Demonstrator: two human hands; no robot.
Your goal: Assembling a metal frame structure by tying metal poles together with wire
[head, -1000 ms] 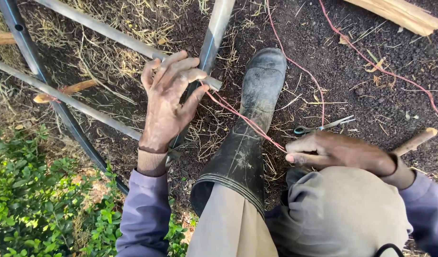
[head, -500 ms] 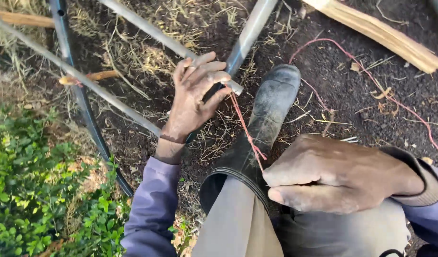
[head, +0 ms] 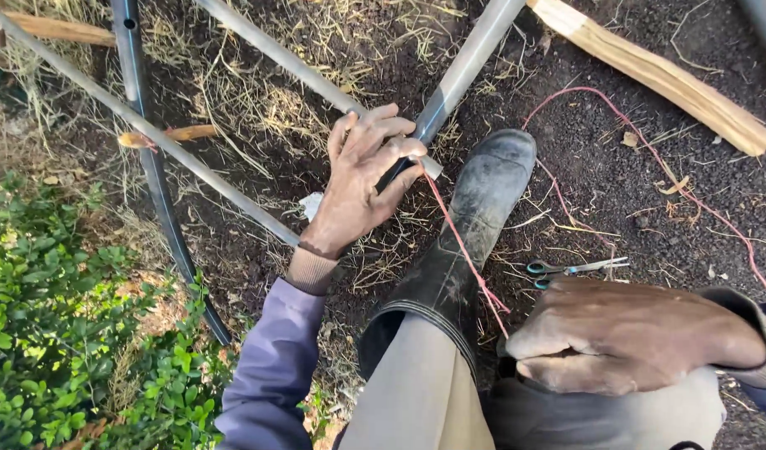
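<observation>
Pinning crossed metal poles [head: 449,96] together, the left hand [head: 362,187] gripped them while the right hand [head: 624,333] pulled red twine [head: 462,250] taut

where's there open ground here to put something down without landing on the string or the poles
Bare dark soil lies between the black boot and the split wooden stake, edged by the loose red string. Another patch sits right of the scissors. It is crowded where the left hand grips the crossing grey poles, and beside the right hand.
</observation>
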